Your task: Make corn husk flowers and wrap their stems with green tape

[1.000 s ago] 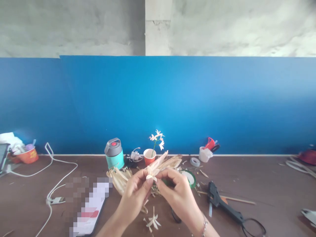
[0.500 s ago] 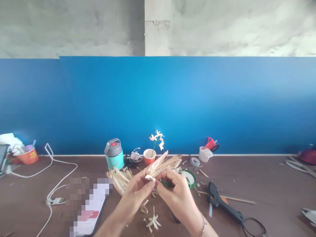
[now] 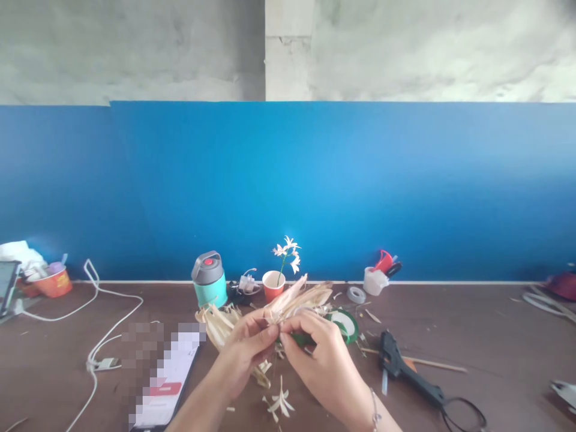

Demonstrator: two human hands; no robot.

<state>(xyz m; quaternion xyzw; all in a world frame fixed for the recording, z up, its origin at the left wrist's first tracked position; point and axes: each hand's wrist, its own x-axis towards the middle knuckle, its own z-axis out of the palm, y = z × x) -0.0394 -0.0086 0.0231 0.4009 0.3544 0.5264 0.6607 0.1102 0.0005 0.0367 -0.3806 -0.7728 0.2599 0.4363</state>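
My left hand (image 3: 252,342) is closed, its thumb and forefinger pinched together in front of the corn husks. My right hand (image 3: 315,348) is closed too, its fingertips meeting the left ones. Between them is a small cream husk petal, mostly covered by the fingers. Dry corn husks (image 3: 310,297) lie just beyond the hands, and more husks (image 3: 220,327) lie to their left. A roll of green tape (image 3: 346,327) lies behind my right hand. Below the hands, on the brown table, rests a cream husk flower (image 3: 281,402).
An orange paper cup (image 3: 273,291) holds a stem of white flowers (image 3: 288,249). Left of it stands a turquoise flask (image 3: 210,291). A phone (image 3: 168,384) and white cable (image 3: 96,336) lie left; a black glue gun (image 3: 405,366), wooden stick (image 3: 441,363) and white cup (image 3: 375,281) are right.
The cream petal, plainly visible at my fingertips before, is now mostly covered by them. My right fingers have shifted slightly up and over toward the left fingertips.
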